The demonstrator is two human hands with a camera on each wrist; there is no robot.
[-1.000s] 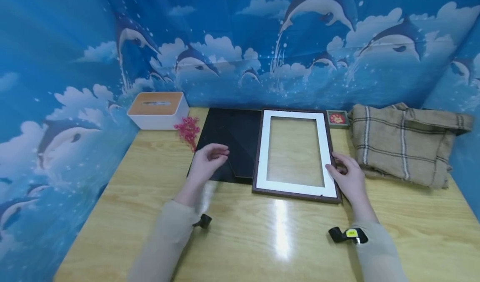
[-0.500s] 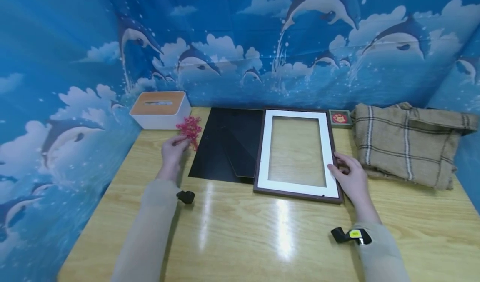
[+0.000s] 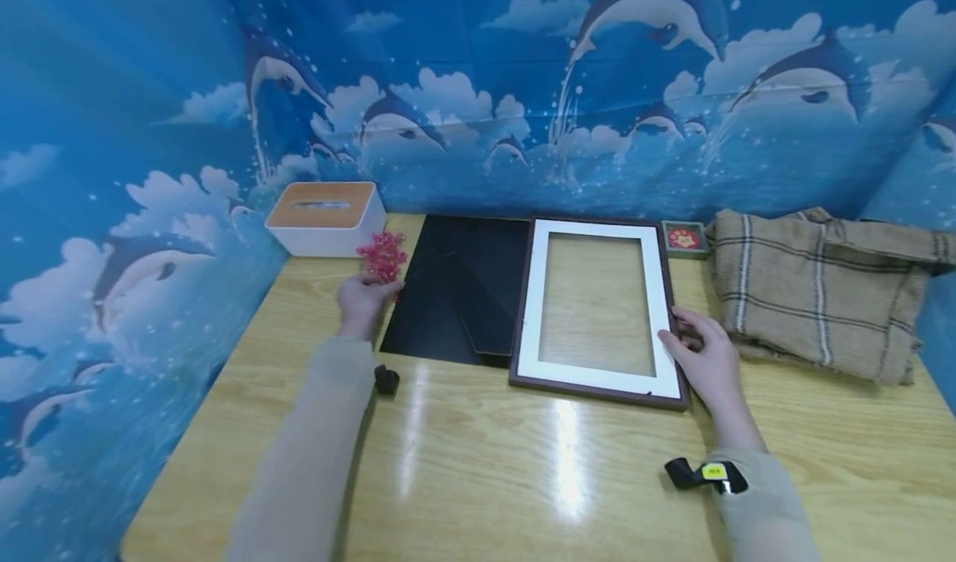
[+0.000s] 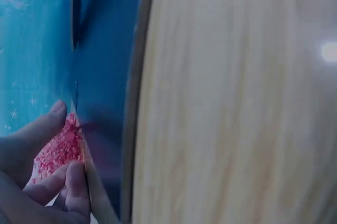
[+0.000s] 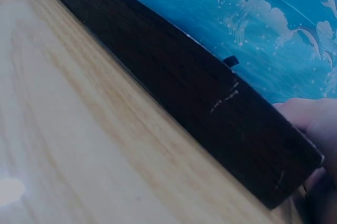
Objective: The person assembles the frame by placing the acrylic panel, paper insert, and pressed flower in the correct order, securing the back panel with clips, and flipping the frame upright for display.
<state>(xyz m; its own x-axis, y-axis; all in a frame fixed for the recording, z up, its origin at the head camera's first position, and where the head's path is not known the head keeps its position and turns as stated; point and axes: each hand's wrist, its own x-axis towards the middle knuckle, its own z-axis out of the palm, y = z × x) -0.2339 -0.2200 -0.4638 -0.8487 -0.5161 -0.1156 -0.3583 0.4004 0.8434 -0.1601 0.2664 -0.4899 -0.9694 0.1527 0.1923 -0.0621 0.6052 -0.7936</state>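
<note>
A small bunch of pink dried flowers (image 3: 383, 255) lies on the table against the left edge of a black backing board (image 3: 433, 296) with a stand leg. My left hand (image 3: 362, 300) is at its stem, with the thumb reaching across toward the board. In the left wrist view, thumb and fingers are spread apart with the pink blossoms (image 4: 62, 148) showing between them. A dark brown picture frame (image 3: 597, 392) with a white mat lies flat, overlapping the board's right side. My right hand (image 3: 705, 354) grips its right edge, thumb on top.
Behind the flowers stands a white tissue box (image 3: 317, 241) with a wooden lid. A small green-framed box (image 3: 685, 240) with a red design sits behind the frame's right corner. A folded plaid cloth (image 3: 814, 296) lies at the right. A dolphin-print curtain (image 3: 478, 89) closes off the back.
My left hand has moved left from over the black board to the pink flowers, its thumb now opened across the stem. My right hand has stayed at the frame's edge.
</note>
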